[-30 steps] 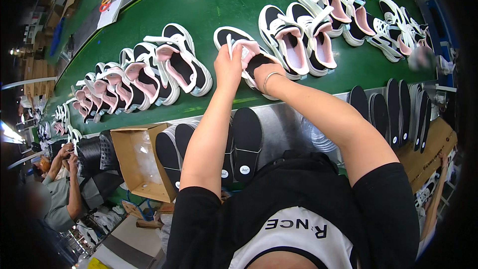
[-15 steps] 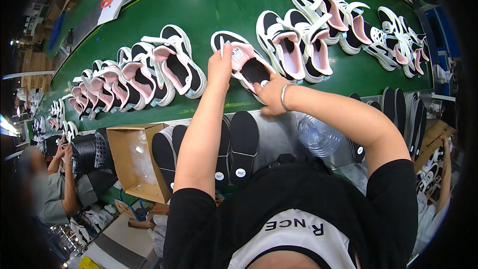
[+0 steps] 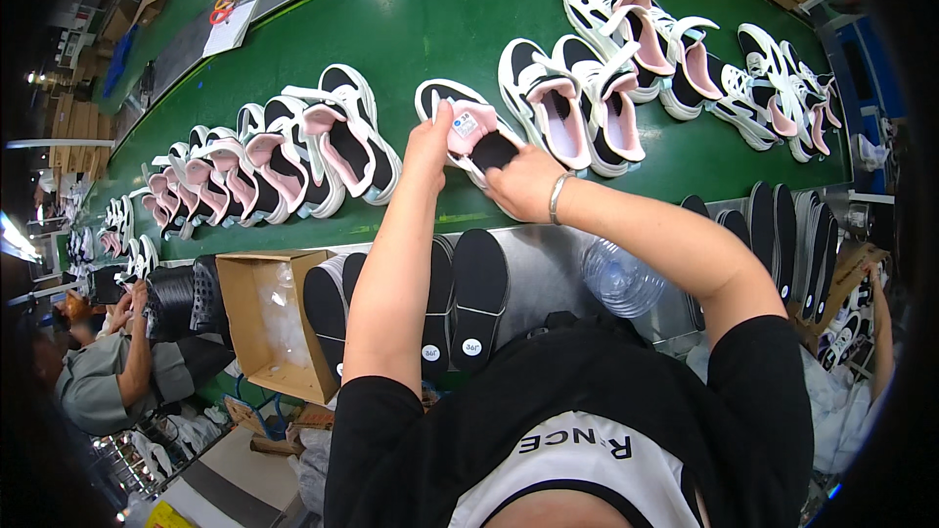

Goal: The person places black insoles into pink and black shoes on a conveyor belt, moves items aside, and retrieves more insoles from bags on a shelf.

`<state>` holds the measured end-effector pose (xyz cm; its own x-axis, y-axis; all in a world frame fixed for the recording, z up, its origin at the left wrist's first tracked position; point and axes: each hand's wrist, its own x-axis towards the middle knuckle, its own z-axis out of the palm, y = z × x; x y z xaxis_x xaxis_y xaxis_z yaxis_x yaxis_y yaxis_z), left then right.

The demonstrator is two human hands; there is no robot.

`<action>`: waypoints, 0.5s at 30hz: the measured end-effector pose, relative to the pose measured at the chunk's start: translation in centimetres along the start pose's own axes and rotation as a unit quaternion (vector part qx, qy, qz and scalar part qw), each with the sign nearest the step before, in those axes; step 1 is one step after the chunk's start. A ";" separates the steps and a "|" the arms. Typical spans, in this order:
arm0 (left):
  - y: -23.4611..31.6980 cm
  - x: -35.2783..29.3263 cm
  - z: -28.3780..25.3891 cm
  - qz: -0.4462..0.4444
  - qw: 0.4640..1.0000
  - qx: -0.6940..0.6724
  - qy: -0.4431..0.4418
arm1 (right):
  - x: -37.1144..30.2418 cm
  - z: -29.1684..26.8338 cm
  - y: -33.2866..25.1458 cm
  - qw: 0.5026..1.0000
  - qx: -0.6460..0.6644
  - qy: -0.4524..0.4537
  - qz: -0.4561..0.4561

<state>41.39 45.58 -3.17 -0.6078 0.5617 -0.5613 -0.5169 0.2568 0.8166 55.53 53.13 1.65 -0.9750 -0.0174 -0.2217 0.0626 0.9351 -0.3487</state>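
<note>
A black-and-white sneaker (image 3: 473,125) with pink lining lies on the green surface in front of me, toe away, its tongue folded back to show a small label. My left hand (image 3: 428,149) is closed on the sneaker's left side, the thumb up by the tongue. My right hand (image 3: 528,184) grips the heel end, fingers reaching into the dark opening, where their tips are hidden. Just right of it stands a pair of matching sneakers (image 3: 562,122). To the left, a row of similar sneakers (image 3: 264,161) leans together.
Bundled black insoles (image 3: 479,284) lie on the metal ledge near me, with more insoles (image 3: 773,235) at the right. A clear plastic jug (image 3: 623,276) and an open cardboard box (image 3: 256,332) flank my arms. Orange scissors (image 3: 225,6) rest on paper. Another person (image 3: 117,372) works at left.
My right hand has moved forward and left, its fingers deeper in the sneaker, covering a pale spot seen inside before. My left hand keeps its hold. The whole view has shifted slightly.
</note>
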 end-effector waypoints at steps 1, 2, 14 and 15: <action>0.2 -0.2 0.5 -0.007 1.000 0.006 -0.001 | 0.2 -0.3 0.3 0.993 -0.024 0.113 -0.002; 0.5 -0.3 1.1 -0.014 1.000 0.015 -0.004 | 0.6 -0.6 0.6 0.973 -0.049 0.226 -0.001; -0.7 2.6 1.8 0.036 0.998 0.043 -0.008 | 2.7 -2.9 3.6 0.972 0.163 0.121 0.120; -0.7 2.4 2.6 0.051 0.993 0.108 0.019 | 0.9 -2.6 3.5 0.962 0.216 0.143 0.088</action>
<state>41.83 48.78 -4.73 -0.6752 0.5637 -0.4758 -0.3129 0.3652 0.8768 54.32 57.28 2.59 -0.9563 0.2833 -0.0727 0.2536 0.6796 -0.6884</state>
